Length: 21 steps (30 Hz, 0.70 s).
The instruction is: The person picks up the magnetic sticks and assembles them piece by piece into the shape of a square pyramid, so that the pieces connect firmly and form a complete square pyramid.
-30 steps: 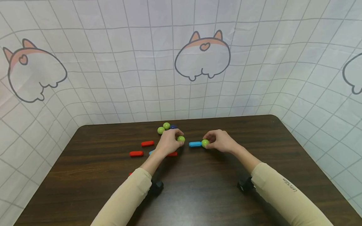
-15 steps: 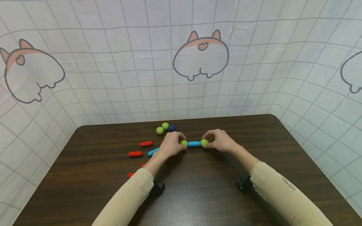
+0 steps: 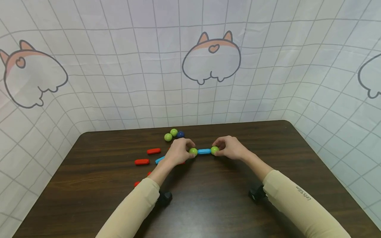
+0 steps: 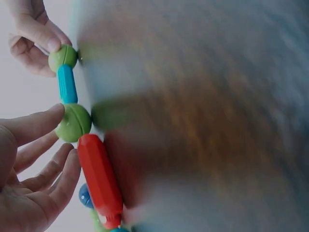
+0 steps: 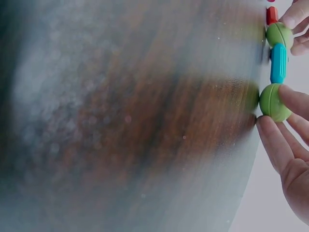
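Note:
A short blue rod (image 3: 204, 151) lies between two green balls on the table, one at each end, in one line. My left hand (image 3: 178, 151) holds the left green ball (image 3: 193, 151) between thumb and fingers. On the right green ball (image 3: 214, 150), my right hand (image 3: 232, 147) keeps a pinch with thumb and fingertips. The left wrist view shows the rod (image 4: 67, 84) meeting both balls, and a red rod (image 4: 100, 176) lying close by the left hand's fingers. In the right wrist view the right ball (image 5: 274, 102) sits between thumb and fingers.
Left of the hands lie several red rods (image 3: 142, 162) and another blue rod (image 3: 160, 160), partly behind the left arm. Farther back are two loose green balls (image 3: 168, 137) and a dark blue ball (image 3: 180, 134). A grid-patterned curtain (image 3: 143, 82) hangs behind the dark wooden table (image 3: 214, 205).
The left hand has brought its green ball rightward against the free left end of the blue rod. Over the last half second, both hands have hardly moved.

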Tool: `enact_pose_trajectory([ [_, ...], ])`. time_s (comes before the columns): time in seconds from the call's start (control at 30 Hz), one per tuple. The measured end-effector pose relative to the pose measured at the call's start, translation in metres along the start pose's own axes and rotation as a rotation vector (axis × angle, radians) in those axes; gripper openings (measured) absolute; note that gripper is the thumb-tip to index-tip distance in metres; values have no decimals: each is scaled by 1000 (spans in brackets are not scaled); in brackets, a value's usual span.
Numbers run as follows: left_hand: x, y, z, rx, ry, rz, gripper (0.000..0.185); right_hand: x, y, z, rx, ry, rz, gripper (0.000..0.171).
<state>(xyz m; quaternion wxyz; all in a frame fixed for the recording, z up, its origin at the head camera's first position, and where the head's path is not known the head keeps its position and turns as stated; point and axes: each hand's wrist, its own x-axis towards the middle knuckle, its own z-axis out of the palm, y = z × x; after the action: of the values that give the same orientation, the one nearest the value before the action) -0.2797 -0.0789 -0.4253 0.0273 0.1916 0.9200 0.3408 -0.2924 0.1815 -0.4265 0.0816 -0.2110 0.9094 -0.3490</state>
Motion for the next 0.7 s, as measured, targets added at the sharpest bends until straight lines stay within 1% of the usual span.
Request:
enact_pose_trajectory([
  [0.2,-8,-2,-11,-32,26,-10,31,-3,0,-1,-25,10,7,28],
  [0.5,-25,-12,-22,-2,59,-33,24,-7,-4,0,-26,10,9,27],
  [0.7,-35,-17,-30,-11,82,-82,20,-8,-4,-1,-54,2,16,26],
])
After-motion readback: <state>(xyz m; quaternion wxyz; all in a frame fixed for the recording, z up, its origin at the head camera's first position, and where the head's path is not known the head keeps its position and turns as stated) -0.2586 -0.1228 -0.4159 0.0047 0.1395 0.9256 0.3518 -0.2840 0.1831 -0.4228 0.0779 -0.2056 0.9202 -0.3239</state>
